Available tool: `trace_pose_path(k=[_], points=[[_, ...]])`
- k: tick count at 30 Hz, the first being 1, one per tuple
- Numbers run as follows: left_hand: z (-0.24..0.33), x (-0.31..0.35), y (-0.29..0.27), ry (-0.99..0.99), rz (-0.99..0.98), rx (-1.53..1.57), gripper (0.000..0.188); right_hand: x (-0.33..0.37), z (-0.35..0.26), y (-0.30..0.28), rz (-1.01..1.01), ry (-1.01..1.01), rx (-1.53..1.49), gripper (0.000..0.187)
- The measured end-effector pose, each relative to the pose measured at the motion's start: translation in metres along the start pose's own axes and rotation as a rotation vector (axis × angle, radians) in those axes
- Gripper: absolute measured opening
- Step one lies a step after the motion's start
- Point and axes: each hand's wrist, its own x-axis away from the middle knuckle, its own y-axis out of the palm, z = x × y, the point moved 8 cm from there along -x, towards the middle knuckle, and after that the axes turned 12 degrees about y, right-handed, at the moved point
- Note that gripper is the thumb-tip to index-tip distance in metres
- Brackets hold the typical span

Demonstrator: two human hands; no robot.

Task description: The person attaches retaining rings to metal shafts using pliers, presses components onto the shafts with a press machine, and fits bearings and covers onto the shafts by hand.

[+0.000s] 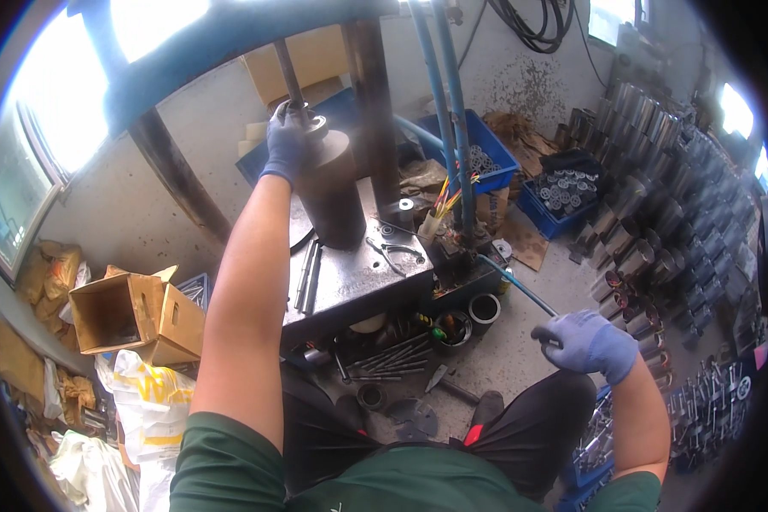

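Note:
My left hand [285, 143], in a grey-blue glove, is closed round the lower end of a slim metal rod [288, 72] that comes down from a blue press frame [230, 53]. Beside its fingers a small metal ring [317, 125] shows on top of a thick dark metal cylinder [333, 200]. That cylinder stands upright on a steel work table [358, 277]. My right hand [593, 343], gloved too, grips the end of a blue lever [520, 286] reaching out from the base of the press.
Pliers [392, 252] and metal bars [307, 277] lie on the table. A hammer [448, 386] and loose rods [392, 363] are on the floor. Blue bins [542, 218] of round parts and stacked metal cylinders [640, 205] fill the right; cardboard boxes [145, 320] stand left.

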Motion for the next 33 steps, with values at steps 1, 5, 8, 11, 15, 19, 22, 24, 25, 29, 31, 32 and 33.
trace_pose_path(k=[1,5,8,11,15,19,22,24,25,29,31,32,33], points=[[0.002,0.001,0.002,-0.001,-0.002,0.004,0.026,-0.001,0.001,0.007,-0.057,0.013,0.074,0.036],[0.001,0.005,-0.006,-0.058,0.028,0.047,0.028,-0.005,-0.003,-0.004,-0.019,0.002,0.025,0.037],[-0.004,0.004,-0.009,-0.058,0.019,0.050,0.029,-0.003,-0.001,-0.014,0.118,0.005,-0.089,0.036],[-0.006,0.000,0.016,0.050,-0.144,-0.207,0.034,0.012,0.002,-0.021,0.256,-0.022,-0.069,0.031],[-0.070,0.001,-0.001,-0.285,-0.110,0.059,0.044,0.000,0.009,-0.027,0.277,0.030,0.056,0.032],[-0.091,-0.037,-0.053,-0.023,-0.186,-0.136,0.047,-0.022,-0.014,-0.073,0.793,-0.104,0.029,0.032],[-0.096,-0.072,-0.088,0.373,-0.258,-0.502,0.038,-0.035,-0.031,-0.120,1.125,-0.181,0.052,0.021],[-0.124,-0.081,-0.084,0.177,-0.261,-0.374,0.040,-0.052,-0.021,-0.142,1.173,-0.118,-0.015,0.018],[-0.139,-0.088,-0.085,0.034,-0.199,-0.232,0.042,-0.063,-0.019,-0.151,1.128,-0.084,-0.015,0.020],[-0.180,-0.082,-0.070,-0.057,-0.174,0.036,0.038,-0.105,-0.010,-0.176,1.009,0.009,0.069,0.032],[-0.190,-0.095,-0.101,-0.050,-0.185,-0.031,0.038,-0.124,-0.019,-0.183,0.950,0.012,0.107,0.036],[-0.187,-0.104,-0.108,-0.013,-0.194,-0.035,0.038,-0.128,-0.020,-0.187,0.954,0.004,0.108,0.036],[-0.183,-0.111,-0.114,0.021,-0.208,-0.041,0.038,-0.128,-0.021,-0.191,1.008,-0.020,0.127,0.037]])
